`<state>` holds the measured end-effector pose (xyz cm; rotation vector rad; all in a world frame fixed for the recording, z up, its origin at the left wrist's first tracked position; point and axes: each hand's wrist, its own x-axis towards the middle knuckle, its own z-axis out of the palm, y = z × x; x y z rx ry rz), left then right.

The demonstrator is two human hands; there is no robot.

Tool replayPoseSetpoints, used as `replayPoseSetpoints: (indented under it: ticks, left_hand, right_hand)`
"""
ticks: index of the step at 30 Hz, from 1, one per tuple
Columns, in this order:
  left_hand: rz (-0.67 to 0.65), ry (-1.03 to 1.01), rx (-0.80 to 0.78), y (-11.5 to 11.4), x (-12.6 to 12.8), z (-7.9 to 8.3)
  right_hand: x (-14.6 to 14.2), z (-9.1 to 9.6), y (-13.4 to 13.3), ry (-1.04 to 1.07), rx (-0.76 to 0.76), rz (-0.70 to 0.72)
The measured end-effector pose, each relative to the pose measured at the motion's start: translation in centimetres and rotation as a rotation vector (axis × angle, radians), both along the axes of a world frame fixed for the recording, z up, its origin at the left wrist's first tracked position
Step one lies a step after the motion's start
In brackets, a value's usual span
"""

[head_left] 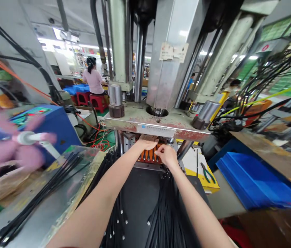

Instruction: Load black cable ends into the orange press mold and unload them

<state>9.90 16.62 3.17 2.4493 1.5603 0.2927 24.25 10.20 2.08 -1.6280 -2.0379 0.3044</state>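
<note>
Both my arms reach forward under the steel plate [158,125] of a vertical press. My left hand [146,144] lies over the orange mould [150,156], fingers bent down onto it. My right hand [167,155] is beside it, fingers pinched at the mould's slots on something I cannot make out. Several black cables [167,210] with small white-tipped ends run from the mould back toward me over a black mat. What lies under my left fingers is hidden.
A bundle of black cables [44,193] lies on a shiny tray at the left. A pink fan [18,141] spins beside a blue control box [49,120]. Green-handled pliers [207,172] and blue sheets [253,179] lie to the right. One person sits far back; another stands at right.
</note>
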Motion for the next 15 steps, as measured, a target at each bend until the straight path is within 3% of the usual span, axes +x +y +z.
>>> replayPoseSetpoints:
  ticks: [4, 6, 8, 10, 12, 15]
  left_hand:
    - [-0.007, -0.036, 0.065, -2.8, -1.1, 0.5]
    - [-0.020, -0.058, 0.120, -5.8, -3.0, 0.2]
    - [0.034, -0.050, 0.241, -9.2, -5.7, -0.8]
    - [0.260, 0.066, 0.335, -12.4, -8.6, -2.2]
    - [0.541, 0.242, 0.270, -14.6, -11.2, -3.7]
    - [0.687, 0.342, 0.067, -15.6, -13.7, -5.0]
  right_hand:
    - [1.9, 0.0, -0.9, 0.049, 0.087, 0.013]
    - [4.6, -0.9, -2.5, 0.047, 0.117, -0.001]
    - [7.7, -2.5, -4.5, -0.083, 0.067, -0.075]
    - [9.8, -4.3, -6.6, -0.292, -0.086, -0.146]
    - [10.5, -5.8, -8.3, -0.428, -0.210, -0.177]
    - [9.6, -6.6, -9.5, -0.453, -0.270, -0.213]
